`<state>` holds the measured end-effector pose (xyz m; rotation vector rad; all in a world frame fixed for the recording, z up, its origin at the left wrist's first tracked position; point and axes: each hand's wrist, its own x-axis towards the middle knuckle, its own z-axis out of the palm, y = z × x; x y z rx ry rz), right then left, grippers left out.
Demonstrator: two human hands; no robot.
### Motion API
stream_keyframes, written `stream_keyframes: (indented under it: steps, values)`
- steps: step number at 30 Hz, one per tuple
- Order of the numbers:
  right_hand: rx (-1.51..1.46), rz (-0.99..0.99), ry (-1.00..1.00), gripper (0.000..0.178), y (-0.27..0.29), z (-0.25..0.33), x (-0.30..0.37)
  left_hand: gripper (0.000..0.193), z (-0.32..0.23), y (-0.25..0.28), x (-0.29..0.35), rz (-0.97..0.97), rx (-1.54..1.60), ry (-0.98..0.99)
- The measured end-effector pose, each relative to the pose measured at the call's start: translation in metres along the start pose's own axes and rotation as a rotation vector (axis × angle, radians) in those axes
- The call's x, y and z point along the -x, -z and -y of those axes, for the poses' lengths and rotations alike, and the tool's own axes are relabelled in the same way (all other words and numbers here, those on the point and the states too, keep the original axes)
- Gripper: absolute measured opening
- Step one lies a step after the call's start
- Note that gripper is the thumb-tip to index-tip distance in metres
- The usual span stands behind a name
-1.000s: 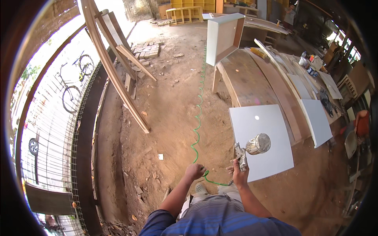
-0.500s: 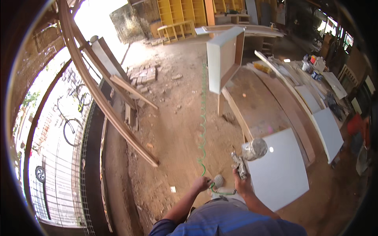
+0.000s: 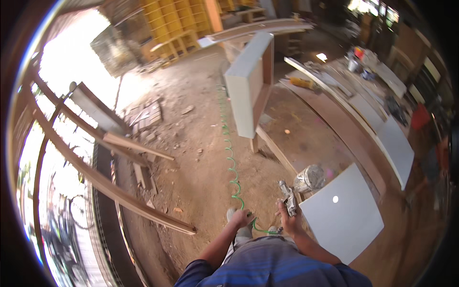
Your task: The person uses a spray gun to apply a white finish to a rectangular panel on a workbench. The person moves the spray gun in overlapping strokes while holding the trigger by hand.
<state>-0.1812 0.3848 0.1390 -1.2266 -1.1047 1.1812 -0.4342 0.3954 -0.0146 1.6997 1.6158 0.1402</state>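
My left hand [image 3: 243, 218] is closed round the green coiled air hose [image 3: 233, 165], which runs away over the dirt floor. A short length of hose loops from it toward my right hand. My right hand [image 3: 289, 221] grips a metal spray gun [image 3: 288, 197], its nozzle end pointing away from me. Just beyond the gun is a paint-spattered round cup [image 3: 310, 178]; whether it is joined to the gun I cannot tell. Right of my right hand lies a flat white panel [image 3: 344, 210].
Ahead stands an open white box-shaped cabinet [image 3: 241, 95] beside a low brown worktable [image 3: 306, 129]. Long boards [image 3: 334, 95] and paint cans [image 3: 354, 64] are on the right. Wooden beams [image 3: 110, 189] slant at the left. Yellow shelving [image 3: 174, 21] stands at the back.
The view has turned and moved forward, so the white cabinet looks nearer. One foot has come forward near my left hand. Both hands keep their grips; the cup now shows left of the panel.
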Motion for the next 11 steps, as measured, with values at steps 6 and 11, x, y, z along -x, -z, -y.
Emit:
stream_keyframes:
  steps: [6, 11]
  values:
    - [0.102, -0.311, -0.06, 0.052, -0.051, -0.01, -0.019, 0.049, 0.015, 0.048, -0.104, 0.223, -0.148, -0.22]
    - [0.112, -0.746, -0.089, 0.052, -0.097, -0.046, -0.022, 0.051, 0.041, 0.095, -0.161, 0.412, -0.234, -0.395]
